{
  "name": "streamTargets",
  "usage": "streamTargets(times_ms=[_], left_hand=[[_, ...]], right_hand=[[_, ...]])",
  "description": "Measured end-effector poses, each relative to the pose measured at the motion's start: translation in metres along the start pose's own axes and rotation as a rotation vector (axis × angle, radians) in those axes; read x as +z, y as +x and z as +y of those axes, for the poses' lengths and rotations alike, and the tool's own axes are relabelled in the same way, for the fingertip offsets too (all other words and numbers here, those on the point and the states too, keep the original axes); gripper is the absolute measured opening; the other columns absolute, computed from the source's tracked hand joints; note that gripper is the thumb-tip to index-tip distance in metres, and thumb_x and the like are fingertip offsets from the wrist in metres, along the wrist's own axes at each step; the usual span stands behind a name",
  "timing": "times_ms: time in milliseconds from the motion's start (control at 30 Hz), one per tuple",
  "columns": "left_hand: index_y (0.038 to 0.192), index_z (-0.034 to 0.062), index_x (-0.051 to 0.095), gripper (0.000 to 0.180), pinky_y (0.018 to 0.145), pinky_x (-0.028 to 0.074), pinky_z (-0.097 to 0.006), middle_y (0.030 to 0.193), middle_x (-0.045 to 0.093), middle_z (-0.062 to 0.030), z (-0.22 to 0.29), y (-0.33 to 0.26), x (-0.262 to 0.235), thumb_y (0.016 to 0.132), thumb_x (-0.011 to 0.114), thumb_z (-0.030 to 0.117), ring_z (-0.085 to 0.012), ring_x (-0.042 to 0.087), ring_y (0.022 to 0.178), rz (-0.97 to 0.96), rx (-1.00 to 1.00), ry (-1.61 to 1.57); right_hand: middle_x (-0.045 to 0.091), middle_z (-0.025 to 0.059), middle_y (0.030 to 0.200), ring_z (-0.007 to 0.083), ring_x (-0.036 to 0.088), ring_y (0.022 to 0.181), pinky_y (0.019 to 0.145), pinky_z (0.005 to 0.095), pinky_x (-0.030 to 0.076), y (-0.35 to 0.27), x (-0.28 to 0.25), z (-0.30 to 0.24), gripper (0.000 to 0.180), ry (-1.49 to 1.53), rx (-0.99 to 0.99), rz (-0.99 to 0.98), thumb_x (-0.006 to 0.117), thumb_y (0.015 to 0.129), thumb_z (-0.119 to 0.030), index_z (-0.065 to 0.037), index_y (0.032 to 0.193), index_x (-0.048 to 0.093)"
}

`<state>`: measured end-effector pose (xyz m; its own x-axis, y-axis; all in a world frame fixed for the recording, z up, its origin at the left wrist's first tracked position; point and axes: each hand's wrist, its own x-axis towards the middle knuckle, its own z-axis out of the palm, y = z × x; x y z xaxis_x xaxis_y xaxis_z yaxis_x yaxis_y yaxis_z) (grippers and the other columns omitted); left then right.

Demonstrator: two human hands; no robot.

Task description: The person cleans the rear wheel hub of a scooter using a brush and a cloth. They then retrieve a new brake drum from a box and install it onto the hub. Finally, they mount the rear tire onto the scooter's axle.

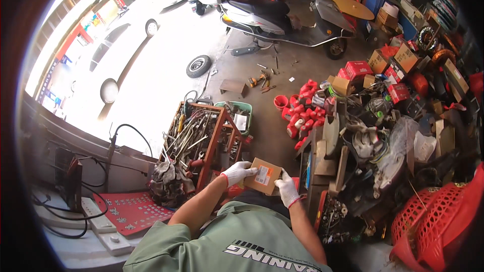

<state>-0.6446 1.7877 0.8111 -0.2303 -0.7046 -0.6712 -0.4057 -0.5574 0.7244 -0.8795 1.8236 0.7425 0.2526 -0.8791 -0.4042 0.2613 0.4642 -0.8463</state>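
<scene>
Between my two white-gloved hands is a small brown cardboard box [255, 183] with an orange and white label on its top face. My left hand [239, 173] grips its left edge, the thumb lying over the top. At the opposite edge, my right hand [287, 187] pinches the right side. The fingers beneath the box are hidden. Just left of my hands stands a rusty metal tool rack [210, 147] heaped with wrenches and other hand tools [187, 133].
A scooter [272, 20] stands ahead, with a loose wheel [198, 66] and some tools [262, 80] on the floor. Red bottles [305, 113] cluster right of centre. Boxes and parts crowd the right side, near a red plastic basket [433, 221]. A red perforated panel [132, 212] lies at left.
</scene>
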Motion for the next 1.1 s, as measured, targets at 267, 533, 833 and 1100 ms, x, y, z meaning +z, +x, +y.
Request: streamTargets(times_ms=[267,533,833,1100], left_hand=[[0.134,-0.0026,0.058,0.053,0.077,0.056,-0.035,0.108,0.071,-0.0127,-0.032,0.154,-0.13,0.099,0.064,0.037,-0.0188,0.068,0.092,0.262,0.071,-0.047],[0.127,-0.0039,0.063,0.054,0.081,0.055,-0.036,0.11,0.072,-0.0158,-0.032,0.133,-0.236,0.096,0.065,0.04,-0.0199,0.069,0.093,0.621,0.0,-0.451],[0.135,-0.0018,0.057,0.062,0.074,0.056,-0.036,0.106,0.072,-0.0161,-0.057,0.152,-0.267,0.097,0.062,0.047,-0.023,0.069,0.084,0.973,-0.085,-0.624],[0.124,-0.0045,0.063,0.062,0.067,0.054,-0.035,0.106,0.07,-0.0199,0.012,0.165,-0.261,0.096,0.063,0.05,-0.0245,0.07,0.074,1.276,-0.327,-0.665]], right_hand=[[0.064,0.0139,0.124,0.0235,0.06,0.116,0.104,0.0301,0.044,0.258,0.036,0.032,0.056,-0.328,-0.018,-0.121,0.044,0.082,0.004,0.006,0.137,0.05],[0.065,0.014,0.125,0.0253,0.069,0.106,0.087,0.0393,0.058,0.387,0.152,-0.042,0.052,-0.187,0.317,-0.489,0.043,0.089,0.0,0.003,0.141,0.05],[0.062,0.0161,0.13,0.0312,0.071,0.105,0.075,0.0452,0.063,0.509,0.268,-0.09,0.05,-0.301,0.695,-1.067,0.054,0.094,-0.006,-0.003,0.143,0.042],[0.071,0.0128,0.117,0.0334,0.071,0.096,0.08,0.0458,0.058,0.607,0.291,-0.055,0.054,-0.339,0.938,-1.413,0.059,0.1,-0.036,-0.009,0.146,0.049]])
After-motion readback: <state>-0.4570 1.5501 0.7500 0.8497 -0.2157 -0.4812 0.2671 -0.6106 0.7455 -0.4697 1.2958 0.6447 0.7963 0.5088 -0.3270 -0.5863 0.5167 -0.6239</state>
